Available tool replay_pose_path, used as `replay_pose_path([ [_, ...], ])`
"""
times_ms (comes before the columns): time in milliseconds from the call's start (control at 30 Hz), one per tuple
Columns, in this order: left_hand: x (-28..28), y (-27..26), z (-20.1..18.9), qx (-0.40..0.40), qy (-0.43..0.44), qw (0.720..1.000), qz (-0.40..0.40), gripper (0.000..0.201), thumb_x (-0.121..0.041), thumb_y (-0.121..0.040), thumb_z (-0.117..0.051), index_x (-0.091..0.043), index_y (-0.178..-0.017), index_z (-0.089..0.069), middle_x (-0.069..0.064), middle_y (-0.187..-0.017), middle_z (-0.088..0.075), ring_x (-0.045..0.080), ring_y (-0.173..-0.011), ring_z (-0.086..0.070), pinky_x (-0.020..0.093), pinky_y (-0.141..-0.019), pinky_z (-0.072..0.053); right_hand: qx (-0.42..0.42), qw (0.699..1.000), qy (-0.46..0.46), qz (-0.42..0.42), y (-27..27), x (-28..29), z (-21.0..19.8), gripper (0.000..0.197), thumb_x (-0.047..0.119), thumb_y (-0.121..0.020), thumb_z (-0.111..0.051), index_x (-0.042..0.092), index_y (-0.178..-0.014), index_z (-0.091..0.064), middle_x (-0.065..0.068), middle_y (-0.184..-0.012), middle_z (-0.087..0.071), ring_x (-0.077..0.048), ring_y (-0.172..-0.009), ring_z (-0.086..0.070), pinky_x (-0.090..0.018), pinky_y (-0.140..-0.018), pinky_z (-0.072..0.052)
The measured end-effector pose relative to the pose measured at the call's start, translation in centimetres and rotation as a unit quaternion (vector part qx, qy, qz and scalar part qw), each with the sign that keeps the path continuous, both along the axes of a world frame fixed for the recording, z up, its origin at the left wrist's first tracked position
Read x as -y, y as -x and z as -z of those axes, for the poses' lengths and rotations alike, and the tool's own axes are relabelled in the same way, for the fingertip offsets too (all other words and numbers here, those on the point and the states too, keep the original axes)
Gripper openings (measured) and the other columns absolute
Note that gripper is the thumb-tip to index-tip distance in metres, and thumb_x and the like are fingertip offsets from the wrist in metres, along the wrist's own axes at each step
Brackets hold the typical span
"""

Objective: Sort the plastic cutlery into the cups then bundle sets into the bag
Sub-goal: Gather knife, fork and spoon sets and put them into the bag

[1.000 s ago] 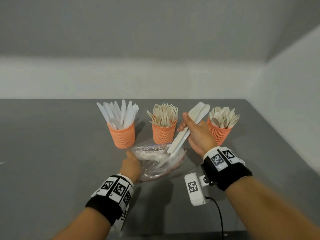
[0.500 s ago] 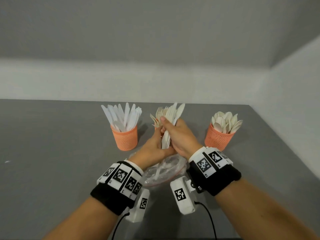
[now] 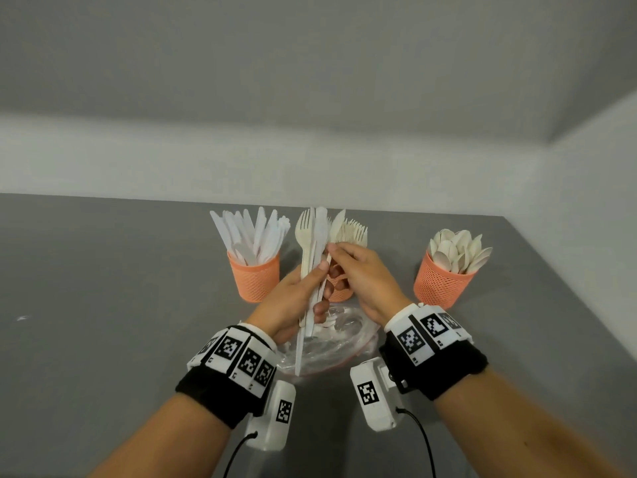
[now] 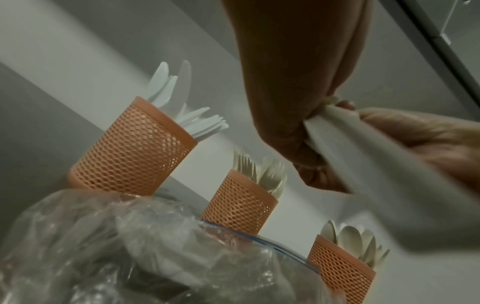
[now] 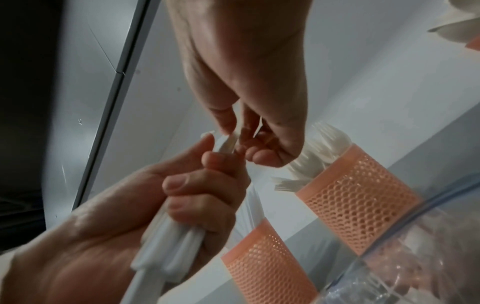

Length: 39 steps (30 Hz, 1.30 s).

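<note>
My left hand (image 3: 315, 282) grips an upright cutlery bundle (image 3: 312, 243) of fork, knife and spoon by the handles, above the clear plastic bag (image 3: 339, 350). Just above that grip, my right hand (image 3: 332, 251) pinches the bundle. In the right wrist view the right hand's fingertips (image 5: 228, 123) close on the bundle (image 5: 230, 144) while the left hand (image 5: 197, 191) wraps the handles. Three orange mesh cups stand behind: the knife cup (image 3: 255, 281), the fork cup (image 3: 341, 294) partly hidden by my hands, and the spoon cup (image 3: 439, 284). The bag holds some cutlery.
The grey table (image 3: 103, 288) ends at a white wall behind and a wall on the right. The left wrist view shows the bag (image 4: 116, 246) crumpled in front of the knife cup (image 4: 130, 152), the fork cup (image 4: 239, 203) and the spoon cup (image 4: 340, 267).
The right hand carried the bundle from near the spoon cup to the centre and stood it upright. The left hand left the bag and took hold of the handles.
</note>
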<state>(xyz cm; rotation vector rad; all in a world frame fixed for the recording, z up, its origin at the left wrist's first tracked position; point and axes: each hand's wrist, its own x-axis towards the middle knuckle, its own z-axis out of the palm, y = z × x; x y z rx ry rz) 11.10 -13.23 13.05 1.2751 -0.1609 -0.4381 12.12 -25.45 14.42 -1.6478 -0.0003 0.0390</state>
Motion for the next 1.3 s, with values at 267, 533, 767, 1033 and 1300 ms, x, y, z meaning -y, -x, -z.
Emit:
replay_pose_path([
  [267, -0.4, -0.3, -0.4, -0.015, -0.005, 0.999, -0.048, 0.026, -0.023, -0.097, -0.044, -0.002, -0.094, -0.06, 0.006, -0.066, -0.063, 0.013, -0.044, -0.055, 0.022, -0.044, -0.049, 0.082, 0.99, 0.066, 0.093, -0.5, -0.5, -0.3, 0.019, 0.016, -0.09, -0.057, 0.003, -0.077, -0.056, -0.002, -0.064, -0.053, -0.009, -0.051, -0.049, -0.017, -0.054, -0.043],
  [533, -0.7, -0.6, -0.7, -0.042, 0.087, 0.994, -0.053, 0.022, -0.016, -0.097, -0.043, -0.003, -0.095, -0.061, 0.012, -0.082, -0.07, 0.02, -0.073, -0.069, 0.033, -0.067, -0.059, 0.092, 0.983, 0.138, 0.082, -0.2, -1.0, 0.2, 0.016, 0.005, -0.088, -0.058, 0.011, -0.099, -0.047, 0.0, -0.065, -0.052, -0.015, -0.057, -0.055, -0.031, -0.053, -0.055],
  [767, -0.1, -0.9, -1.3, 0.0, 0.066, 0.998, -0.007, 0.031, -0.02, -0.095, -0.047, -0.002, -0.117, -0.06, 0.006, -0.087, -0.067, 0.017, -0.072, -0.058, 0.026, -0.06, -0.054, 0.153, 0.976, 0.125, 0.088, 0.4, -1.4, 0.2, 0.019, 0.001, -0.09, -0.046, 0.009, -0.103, -0.059, -0.008, -0.106, -0.047, -0.011, -0.068, -0.06, -0.025, -0.053, -0.054],
  [1033, -0.9, -1.1, -1.0, -0.004, -0.007, 1.0, 0.024, 0.032, -0.019, -0.097, -0.044, 0.001, -0.12, -0.052, 0.002, -0.08, -0.053, 0.008, -0.055, -0.044, 0.019, -0.048, -0.041, 0.051, 0.998, 0.018, -0.018, 0.0, -0.7, -1.5, 0.022, 0.028, -0.085, -0.065, 0.01, -0.097, -0.062, -0.004, -0.08, -0.059, -0.014, -0.069, -0.061, -0.024, -0.063, -0.05],
  [1300, -1.6, -0.5, -0.6, -0.001, -0.001, 0.998, 0.065, 0.041, -0.04, -0.085, -0.047, -0.004, -0.098, -0.06, 0.007, -0.08, -0.053, 0.01, -0.058, -0.046, 0.02, -0.051, -0.045, 0.0, 0.996, -0.074, -0.052, -0.2, -0.7, -1.6, 0.016, 0.016, -0.085, -0.065, 0.01, -0.099, -0.062, 0.005, -0.052, -0.056, -0.008, -0.042, -0.044, -0.021, -0.043, -0.038],
])
